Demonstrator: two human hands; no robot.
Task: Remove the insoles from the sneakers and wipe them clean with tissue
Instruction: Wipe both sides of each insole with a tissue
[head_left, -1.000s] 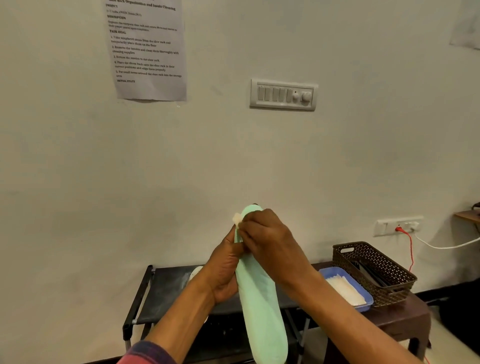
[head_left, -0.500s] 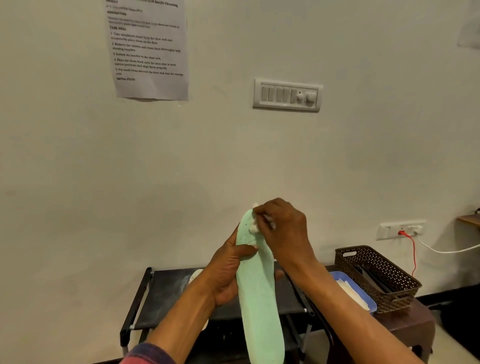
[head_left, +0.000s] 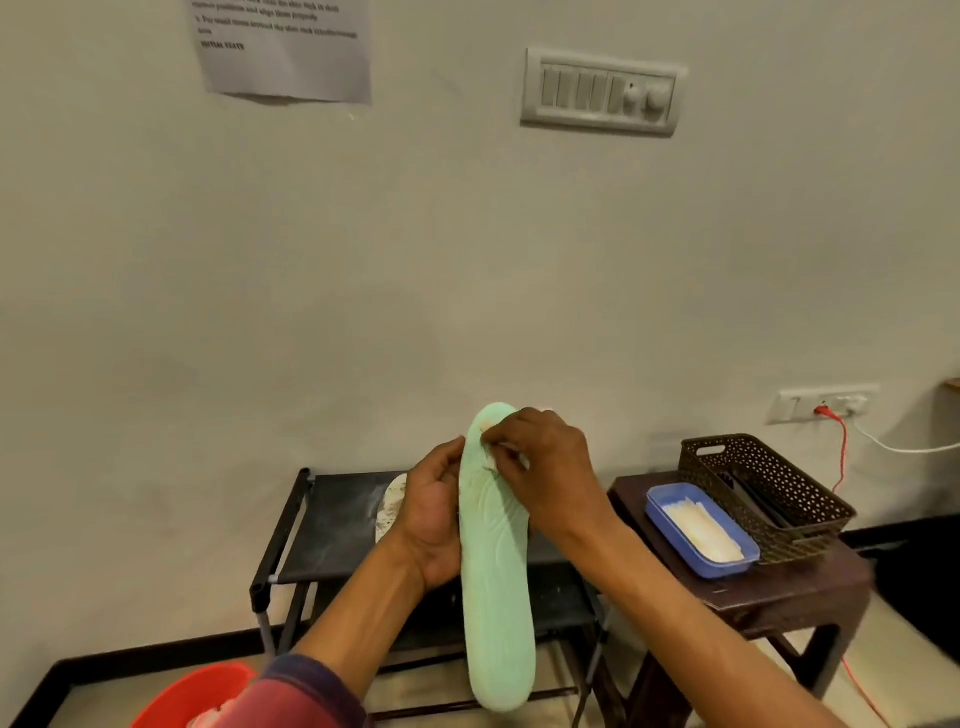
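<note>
A long mint-green insole (head_left: 498, 587) stands upright in front of me, its patterned face toward the camera. My left hand (head_left: 431, 519) grips its left edge near the middle. My right hand (head_left: 540, 467) presses a small wad of white tissue (head_left: 491, 457) against the insole's upper part, close to the tip. Most of the tissue is hidden under the fingers. A second, whitish soiled insole (head_left: 390, 506) lies on the black shoe rack behind my left hand, partly hidden by it.
The black shoe rack (head_left: 332, 525) stands against the wall. To its right a dark wooden stool (head_left: 779, 592) carries a blue tray of tissues (head_left: 698, 530) and a brown perforated basket (head_left: 763, 483). A red bucket (head_left: 192, 696) sits at bottom left. A red cable (head_left: 839, 452) hangs from the wall socket.
The tissue in my right hand has slid down from the insole's tip onto its upper face. The view has tilted downward, bringing the floor and the red bucket into sight.
</note>
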